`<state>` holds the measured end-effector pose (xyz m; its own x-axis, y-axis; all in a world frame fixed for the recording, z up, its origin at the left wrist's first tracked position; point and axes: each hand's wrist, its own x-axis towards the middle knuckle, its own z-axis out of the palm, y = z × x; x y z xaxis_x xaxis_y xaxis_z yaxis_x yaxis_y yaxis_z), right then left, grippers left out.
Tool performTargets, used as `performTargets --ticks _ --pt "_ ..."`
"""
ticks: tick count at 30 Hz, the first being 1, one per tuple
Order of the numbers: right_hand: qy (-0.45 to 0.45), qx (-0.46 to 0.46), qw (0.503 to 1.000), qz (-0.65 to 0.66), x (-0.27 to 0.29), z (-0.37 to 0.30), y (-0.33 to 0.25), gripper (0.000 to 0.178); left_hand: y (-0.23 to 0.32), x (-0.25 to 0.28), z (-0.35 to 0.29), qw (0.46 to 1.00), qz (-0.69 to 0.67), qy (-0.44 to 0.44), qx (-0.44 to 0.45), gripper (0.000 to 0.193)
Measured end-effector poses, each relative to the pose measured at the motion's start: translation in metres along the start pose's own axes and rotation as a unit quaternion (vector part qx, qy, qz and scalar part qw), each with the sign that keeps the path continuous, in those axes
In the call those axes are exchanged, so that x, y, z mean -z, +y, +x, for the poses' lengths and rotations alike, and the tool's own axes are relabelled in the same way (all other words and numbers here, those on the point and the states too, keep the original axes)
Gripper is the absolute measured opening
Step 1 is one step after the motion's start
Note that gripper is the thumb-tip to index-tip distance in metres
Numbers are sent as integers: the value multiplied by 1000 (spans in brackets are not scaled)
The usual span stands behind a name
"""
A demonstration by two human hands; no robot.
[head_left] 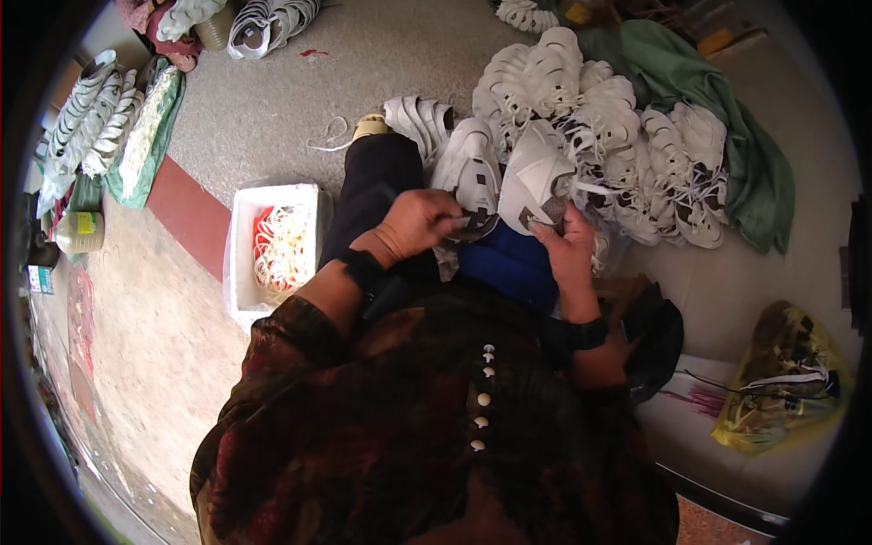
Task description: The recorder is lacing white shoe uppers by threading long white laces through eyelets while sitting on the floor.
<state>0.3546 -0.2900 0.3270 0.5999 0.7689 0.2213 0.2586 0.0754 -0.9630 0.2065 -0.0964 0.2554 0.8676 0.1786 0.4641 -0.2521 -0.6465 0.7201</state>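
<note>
Grey floor (272, 109) spreads beyond the person. From the hands, a big heap of white shoe uppers (607, 118) crowds close at one o'clock, with green cloth (758, 177) beyond it at two. A yellow bag (754, 438) lies at four, a white box (242, 259) of pale loops (282, 247) at nine. The held upper (534, 177) tilts at twelve over blue cloth (507, 265), its edge pinched by the right hand (567, 247). The left hand (422, 221) curls, fingertips nearly together, beside a neighbouring upper (472, 168); whether it grips anything cannot be told.

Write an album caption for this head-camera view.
Right fingers hold a white shoe upper, with a heap of white uppers just beyond.
</note>
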Motion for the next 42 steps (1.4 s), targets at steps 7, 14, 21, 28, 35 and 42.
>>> performTargets --ticks 7,14,21,28,35,42 --pt "71 -8 996 59 -8 1 0 27 0 -33 10 932 287 -176 -131 14" --pt "154 42 979 126 23 2 -16 24 20 10 20 998 7 65 8 28" --pt "-89 22 983 -160 -18 6 -11 18 7 81 8 884 -315 306 158 21" --pt "-243 88 903 -344 -62 31 64 13 10 64 -11 905 -282 239 210 24" --pt "3 -40 997 59 -28 23 60 7 52 46 14 973 -132 72 177 25" --pt "188 6 981 -52 -13 46 59 20 51 -4 40 983 93 -139 71 28"
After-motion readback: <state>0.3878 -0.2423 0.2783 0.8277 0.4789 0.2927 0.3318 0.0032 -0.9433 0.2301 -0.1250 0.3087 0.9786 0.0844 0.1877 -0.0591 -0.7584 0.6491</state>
